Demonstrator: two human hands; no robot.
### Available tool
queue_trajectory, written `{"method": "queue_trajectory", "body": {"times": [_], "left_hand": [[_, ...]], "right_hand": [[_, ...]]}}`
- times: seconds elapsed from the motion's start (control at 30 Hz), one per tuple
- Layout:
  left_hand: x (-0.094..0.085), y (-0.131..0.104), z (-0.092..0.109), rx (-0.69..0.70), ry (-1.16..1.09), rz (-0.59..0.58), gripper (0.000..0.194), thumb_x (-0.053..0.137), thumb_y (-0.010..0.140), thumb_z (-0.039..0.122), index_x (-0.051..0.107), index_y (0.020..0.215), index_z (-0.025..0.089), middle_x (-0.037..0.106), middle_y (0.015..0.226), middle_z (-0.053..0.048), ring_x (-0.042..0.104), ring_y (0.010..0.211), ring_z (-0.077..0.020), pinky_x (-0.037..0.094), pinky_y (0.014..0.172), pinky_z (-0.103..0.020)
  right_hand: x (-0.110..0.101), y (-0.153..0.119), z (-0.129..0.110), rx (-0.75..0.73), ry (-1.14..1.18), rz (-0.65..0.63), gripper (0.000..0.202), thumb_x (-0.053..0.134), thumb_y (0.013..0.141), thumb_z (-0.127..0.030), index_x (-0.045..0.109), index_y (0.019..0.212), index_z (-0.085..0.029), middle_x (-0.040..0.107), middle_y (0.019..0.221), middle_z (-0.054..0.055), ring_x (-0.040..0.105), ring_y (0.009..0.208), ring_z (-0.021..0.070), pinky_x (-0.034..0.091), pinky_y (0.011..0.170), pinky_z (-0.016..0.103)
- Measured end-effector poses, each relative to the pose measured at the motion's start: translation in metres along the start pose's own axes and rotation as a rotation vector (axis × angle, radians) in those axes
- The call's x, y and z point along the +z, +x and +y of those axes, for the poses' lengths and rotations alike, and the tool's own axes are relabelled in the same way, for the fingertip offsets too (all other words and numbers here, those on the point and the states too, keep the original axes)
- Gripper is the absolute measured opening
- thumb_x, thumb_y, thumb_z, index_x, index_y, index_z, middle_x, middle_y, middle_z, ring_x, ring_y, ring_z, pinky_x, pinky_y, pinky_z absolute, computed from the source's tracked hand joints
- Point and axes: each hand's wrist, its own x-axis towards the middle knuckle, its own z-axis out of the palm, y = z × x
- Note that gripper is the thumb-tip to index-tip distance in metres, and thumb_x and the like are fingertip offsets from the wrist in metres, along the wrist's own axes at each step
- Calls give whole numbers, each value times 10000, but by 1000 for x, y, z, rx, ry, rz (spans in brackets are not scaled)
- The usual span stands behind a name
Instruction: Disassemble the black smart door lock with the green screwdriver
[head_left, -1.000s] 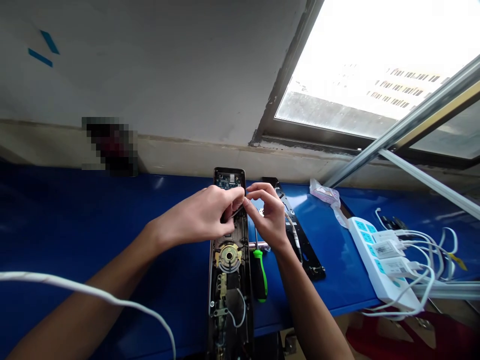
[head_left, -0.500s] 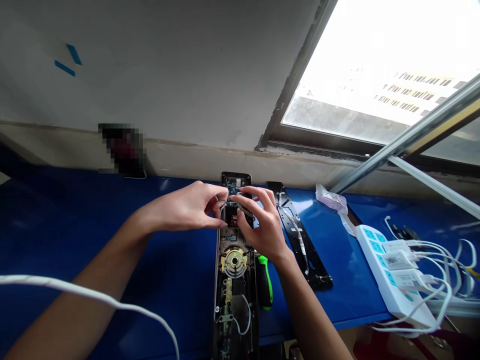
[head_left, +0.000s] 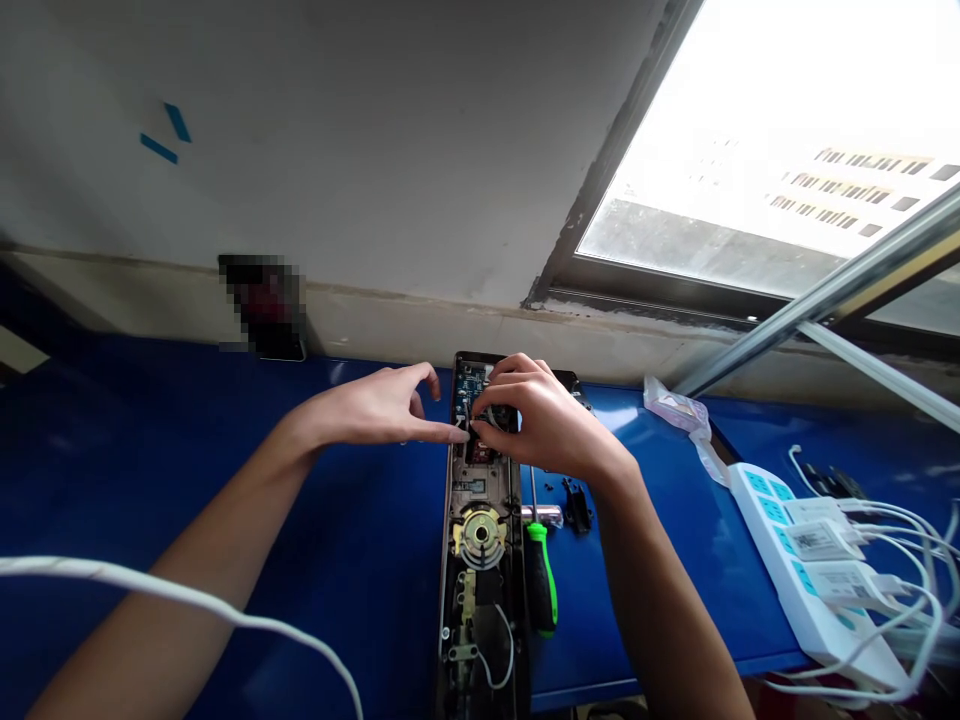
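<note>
A long, narrow device housing [head_left: 489, 590] lies open, with a blue circuit board [head_left: 469, 384] at its far end and a round brass-coloured ring [head_left: 481, 534] mid-length. My right hand [head_left: 544, 415] arches over the board, thumb and forefinger pinched on a thin cable [head_left: 493, 412] partly hidden under the fingers. On the other side, my left hand [head_left: 379, 405] is open, its forefinger raised and its thumb tip reaching the housing's edge near the pinch. Behind my right hand shows one end of a black plate [head_left: 571, 382]; the rest is hidden.
Right of the housing lie a green-and-black screwdriver [head_left: 541, 580], a shiny cylinder [head_left: 547, 515] and small black parts [head_left: 577, 505]. A white power strip [head_left: 780, 540] with plugged-in adapters and a clear plastic bag [head_left: 679, 410] are farther right. A white cable [head_left: 187, 592] crosses my left forearm.
My left fingers have spread and drawn back from the board. My right hand has turned over it into a pinch. The black plate has shifted, uncovering the cylinder and small black parts.
</note>
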Motion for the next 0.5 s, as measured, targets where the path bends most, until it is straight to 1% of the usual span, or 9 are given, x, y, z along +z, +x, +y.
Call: {"method": "queue_trajectory", "body": {"times": [0.07,0.1,0.17,0.23,0.33,0.5], "left_hand": [[4,3,-2,-53,-44,-19,817,822,666,623,553,1307,193,773,807,-37,729,682,-264,471,568,-298],[6,4,-2,-61,-64,-22,922,834,653,629,510,1391,181,785,815,-43,749,712,-282,491,586,-306],[10,6,0,-34,-114,-12,1041,865,627,609,460,1483,177,800,840,-49,773,780,-305,517,618,-314],[13,7,2,27,-165,-14,1036,885,620,560,468,1497,197,807,871,-51,780,813,-311,525,619,-312],[17,9,3,101,-196,-61,939,885,637,526,520,1447,224,805,919,-46,777,803,-294,522,592,-301],[17,11,0,127,-223,-102,891,879,673,516,520,1438,234,799,1060,-73,775,903,-293,554,648,-305]], "right_hand": [[-2,4,1,-4,7,-35,44,737,887,-245,780,882,-254,754,859,40,585,1089,286,495,931,473],[-3,5,2,-4,10,-45,39,743,884,-248,782,887,-252,753,853,40,588,1065,280,504,908,459],[-1,8,3,-5,17,-56,42,741,888,-247,783,888,-247,749,835,38,591,1007,262,517,866,434],[1,10,4,-9,24,-57,52,735,890,-233,784,884,-247,744,822,34,590,972,249,520,847,417],[3,11,5,-20,34,-51,74,727,893,-208,786,893,-252,736,807,26,585,951,238,518,844,403],[2,10,3,-32,16,-41,79,711,910,-215,784,934,-235,726,825,31,580,909,223,516,824,382]]}}
